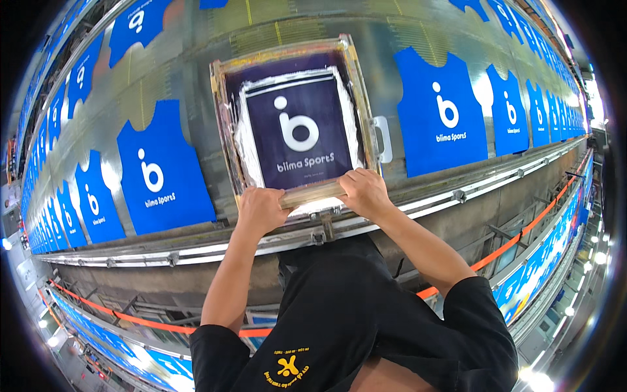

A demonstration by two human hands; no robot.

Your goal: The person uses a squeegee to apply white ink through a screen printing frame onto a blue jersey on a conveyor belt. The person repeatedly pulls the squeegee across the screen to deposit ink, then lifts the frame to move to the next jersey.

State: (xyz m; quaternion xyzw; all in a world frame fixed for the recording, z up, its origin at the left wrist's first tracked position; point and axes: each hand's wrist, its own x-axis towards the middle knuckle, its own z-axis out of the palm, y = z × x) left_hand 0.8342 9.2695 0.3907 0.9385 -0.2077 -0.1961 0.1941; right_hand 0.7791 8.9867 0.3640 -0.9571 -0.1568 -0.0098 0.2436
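A screen-printing frame lies flat on the long table in front of me, its wooden rim worn and stained. Within it the dark mesh shows a white logo and lettering, bordered by smeared white ink. My left hand is closed round the near edge of the frame at its left corner. Toward the right corner of that same edge, my right hand is closed too, fingers over the top of the wood. Whatever lies under the frame is hidden.
Blue shirt panels with white prints lie in a row to the left, and more blue panels continue to the right. A metal rail with clamps runs along the table's near edge. Behind me stretches an orange strip beside another table.
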